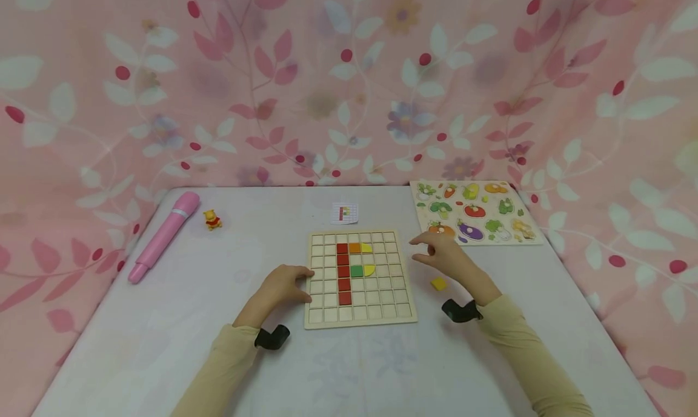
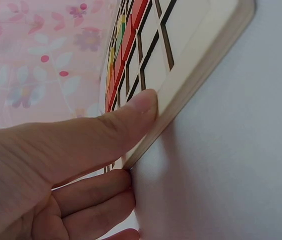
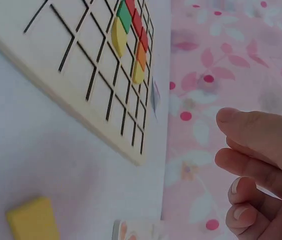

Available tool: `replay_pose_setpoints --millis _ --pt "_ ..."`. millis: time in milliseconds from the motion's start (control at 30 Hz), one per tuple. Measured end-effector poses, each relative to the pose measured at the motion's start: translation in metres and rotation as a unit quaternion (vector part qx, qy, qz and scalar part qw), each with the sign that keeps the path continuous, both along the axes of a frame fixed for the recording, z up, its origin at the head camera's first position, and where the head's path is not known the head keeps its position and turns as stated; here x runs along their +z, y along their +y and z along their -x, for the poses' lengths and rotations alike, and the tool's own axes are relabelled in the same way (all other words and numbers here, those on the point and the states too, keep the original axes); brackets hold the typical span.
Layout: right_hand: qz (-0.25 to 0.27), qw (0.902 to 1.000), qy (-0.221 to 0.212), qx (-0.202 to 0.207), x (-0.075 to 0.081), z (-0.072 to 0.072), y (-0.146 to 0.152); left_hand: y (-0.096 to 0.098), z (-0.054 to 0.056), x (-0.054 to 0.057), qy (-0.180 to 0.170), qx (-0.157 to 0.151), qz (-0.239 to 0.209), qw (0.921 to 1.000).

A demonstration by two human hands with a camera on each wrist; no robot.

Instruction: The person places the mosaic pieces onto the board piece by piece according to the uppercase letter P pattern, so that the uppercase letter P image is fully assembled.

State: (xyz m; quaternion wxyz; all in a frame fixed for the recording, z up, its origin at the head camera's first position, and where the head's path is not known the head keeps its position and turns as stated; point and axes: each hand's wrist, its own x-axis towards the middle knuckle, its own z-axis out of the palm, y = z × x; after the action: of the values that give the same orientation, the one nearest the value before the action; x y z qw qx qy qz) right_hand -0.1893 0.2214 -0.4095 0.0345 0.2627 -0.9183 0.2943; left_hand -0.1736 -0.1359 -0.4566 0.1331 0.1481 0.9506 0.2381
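My left hand (image 1: 282,285) rests at the left side of a wooden grid board (image 1: 362,316). In the left wrist view its thumb touches the rim and the other fingers lie at the edge. On the board, red square tiles (image 1: 343,271) form a column; an orange tile (image 1: 355,248), a green tile (image 1: 357,271) and two yellow rounded tiles (image 1: 369,271) sit to its right. My right hand (image 1: 448,255) hovers beyond the board's right side, its fingers loosely bent and holding nothing. A loose yellow square tile (image 1: 438,283) lies on the table below it.
Behind the board lies a small pattern card (image 1: 345,213). A vegetable puzzle board (image 1: 493,214) is at the back right. On the left are a pink microphone (image 1: 165,238) and a small yellow bear figure (image 1: 212,219). Floral cloth (image 1: 327,102) hangs around the white table.
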Motion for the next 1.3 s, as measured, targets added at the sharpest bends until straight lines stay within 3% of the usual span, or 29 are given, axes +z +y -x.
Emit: replay_pose_setpoints --millis 167,267,400,500,933,1033,1167,1300 --pt "-0.017 0.9996 -0.018 -0.012 -0.004 -0.008 0.028 0.000 0.001 0.001 0.000 -0.001 -0.002 1.0000" --pt "-0.041 0.9975 -0.058 -0.006 -0.010 -0.011 0.037 0.000 0.000 0.000 0.000 -0.003 -0.002 1.0000" --pt "-0.090 0.9873 -0.130 0.002 -0.019 -0.015 0.043 0.001 -0.001 0.000 0.002 -0.003 -0.007 1.0000" --pt "-0.112 0.9809 -0.159 0.009 -0.025 -0.016 0.043 0.002 -0.001 0.000 0.005 -0.004 -0.013 0.9999" --pt "-0.113 0.9768 -0.182 0.001 -0.036 -0.016 0.042 -0.001 -0.001 -0.001 0.007 -0.010 -0.008 0.9999" --pt "-0.111 0.9759 -0.187 -0.018 -0.036 -0.016 0.043 -0.001 -0.001 -0.001 0.010 -0.010 -0.007 0.9999" --pt "-0.102 0.9778 -0.182 -0.022 -0.035 -0.013 0.042 -0.001 0.000 -0.002 0.008 -0.005 -0.005 0.9999" --pt "-0.082 0.9841 -0.158 0.004 -0.033 -0.010 0.038 0.001 0.000 -0.002 0.007 -0.007 -0.004 0.9999"
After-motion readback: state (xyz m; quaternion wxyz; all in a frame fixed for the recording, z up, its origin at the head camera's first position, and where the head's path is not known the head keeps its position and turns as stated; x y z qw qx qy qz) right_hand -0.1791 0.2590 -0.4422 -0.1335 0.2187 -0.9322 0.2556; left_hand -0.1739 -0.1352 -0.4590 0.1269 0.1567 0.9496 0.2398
